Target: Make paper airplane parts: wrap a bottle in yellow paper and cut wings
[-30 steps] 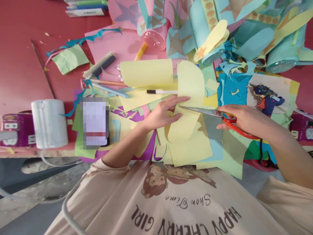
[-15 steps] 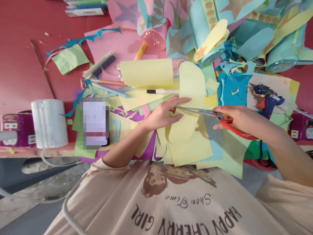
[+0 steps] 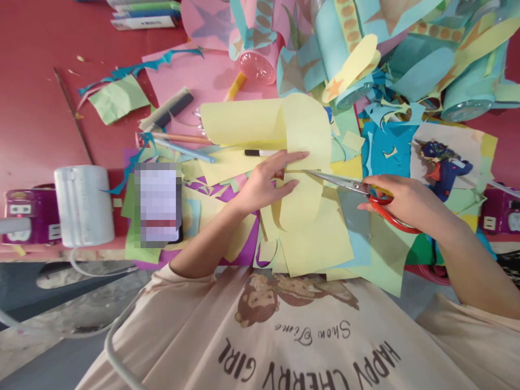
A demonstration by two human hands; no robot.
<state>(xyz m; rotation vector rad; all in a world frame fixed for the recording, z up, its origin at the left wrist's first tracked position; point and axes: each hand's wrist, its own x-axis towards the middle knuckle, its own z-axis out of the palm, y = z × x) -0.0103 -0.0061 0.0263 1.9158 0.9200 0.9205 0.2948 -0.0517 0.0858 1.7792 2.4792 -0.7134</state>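
Right hand (image 3: 406, 201) has its grip closed on the red-handled scissors (image 3: 345, 183). The fingers are through the loops, and the lower loop is partly hidden behind the hand. The blades look almost together. Their tips meet the edge of the yellow paper (image 3: 309, 130), but the exact cut line is hard to make out.

Left hand (image 3: 264, 185) lies flat on that paper with the grip open and fingers stretched out. The thumb is hidden, so I can't tell whether it pinches underneath.

The yellow paper sits mid-tabletop toward the near edge, on a heap of coloured scraps. Its far end curls up and over, hiding part of the marker (image 3: 260, 153) behind it.

A phone (image 3: 158, 205) lies left of the hands, its screen blurred out. A white roll (image 3: 83, 205) stands by the near-left edge, touching a purple power strip (image 3: 24, 216) that is cut off by the frame. A glue gun (image 3: 441, 160) lies toward the right edge.

Paper-wrapped cups along the far edge are cropped at the top. The red tabletop (image 3: 36, 108) is bare only at the far-left corner.
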